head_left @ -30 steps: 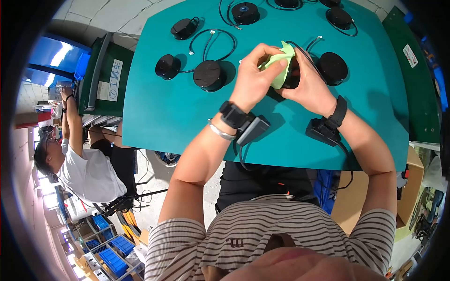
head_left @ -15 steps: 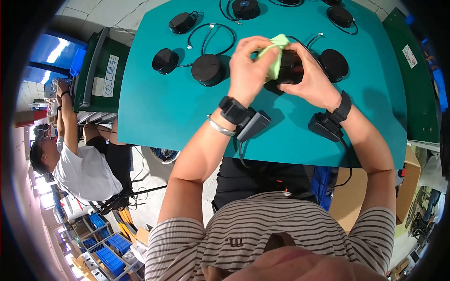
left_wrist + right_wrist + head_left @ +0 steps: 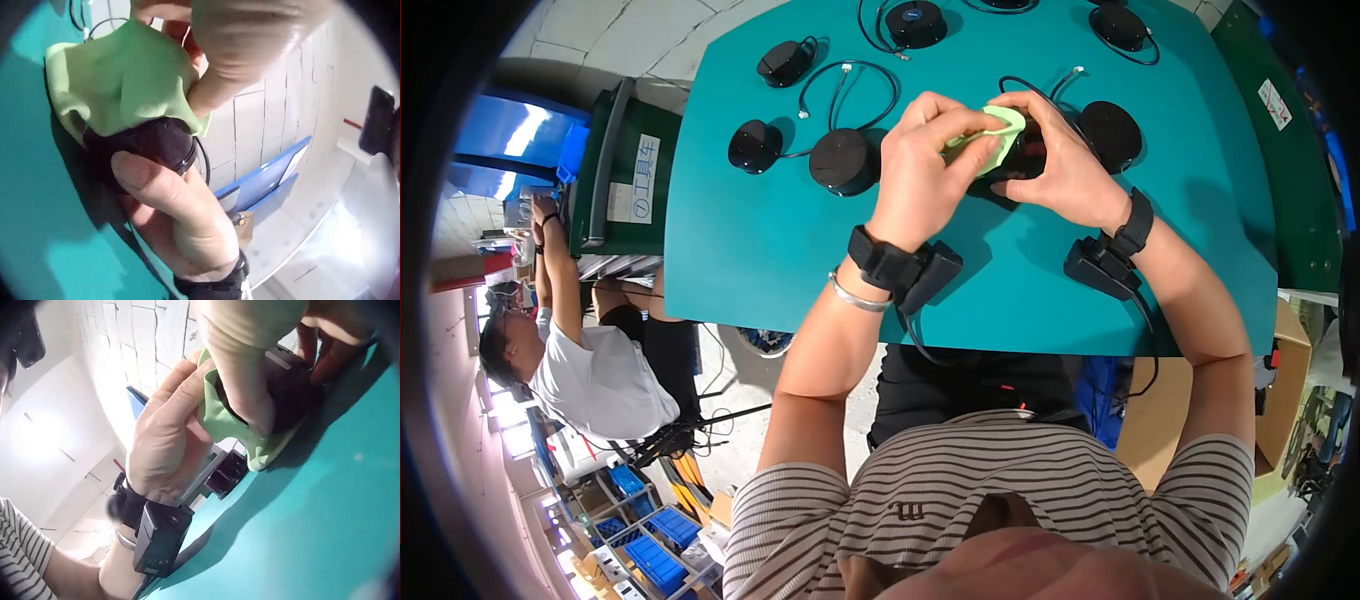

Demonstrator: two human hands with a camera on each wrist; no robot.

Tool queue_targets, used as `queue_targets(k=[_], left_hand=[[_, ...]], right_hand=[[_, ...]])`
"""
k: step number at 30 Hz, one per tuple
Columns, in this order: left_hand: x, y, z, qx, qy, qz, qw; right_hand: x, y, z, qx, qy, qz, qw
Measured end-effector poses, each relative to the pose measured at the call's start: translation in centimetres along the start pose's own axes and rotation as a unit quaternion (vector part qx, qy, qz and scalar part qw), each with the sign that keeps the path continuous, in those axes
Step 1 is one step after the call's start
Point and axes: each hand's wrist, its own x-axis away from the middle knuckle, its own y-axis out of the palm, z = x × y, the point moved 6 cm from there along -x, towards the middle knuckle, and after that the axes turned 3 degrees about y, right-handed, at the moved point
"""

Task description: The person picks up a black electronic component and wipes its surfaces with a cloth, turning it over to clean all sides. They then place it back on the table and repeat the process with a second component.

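Pinches a green cloth (image 3: 1003,133) between fingers and thumb of the left hand (image 3: 925,170), against a black round device (image 3: 292,387); grips that device in curled fingers and thumb of the right hand (image 3: 1072,172). Hides much of the device behind cloth and fingers; leaves contact with the teal table (image 3: 800,255) impossible to tell. Farther out on that surface, shows similar black units (image 3: 842,162) with cables, some cut off at the top edge. Beyond, shows a dark green cabinet (image 3: 625,150), a person in white (image 3: 600,385) and blue bins (image 3: 658,565).
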Motion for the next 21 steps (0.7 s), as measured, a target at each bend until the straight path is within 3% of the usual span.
queue_targets(k=[2,4,6,11,17,20,21], left_hand=[[0.1,0.0,1.2,-0.087,0.055,0.018,0.995],[-0.1,0.1,1.3,-0.092,0.042,0.029,0.994],[-0.4,0.0,1.1,-0.103,0.024,0.061,0.992],[0.5,0.7,2.5,-0.128,0.049,0.019,0.990],[-0.7,0.4,1.9,-0.113,-0.013,0.038,0.993],[-0.1,0.8,2.7,-0.129,0.031,-0.009,0.991],[0.1,1.2,2.8,-0.096,0.006,-0.023,0.995]], right_hand=[[0.0,0.1,0.4,-0.026,0.016,-0.004,1.000],[0.1,0.2,0.5,0.042,-0.027,0.012,0.999],[0.1,0.2,0.8,0.032,-0.022,0.021,0.999],[-0.1,0.2,1.1,0.025,-0.013,-0.002,1.000],[-0.1,0.3,1.2,0.010,-0.018,0.020,1.000],[-0.3,-0.1,1.0,0.013,-0.016,0.010,1.000],[-0.2,0.0,1.0,0.020,-0.013,-0.002,1.000]])
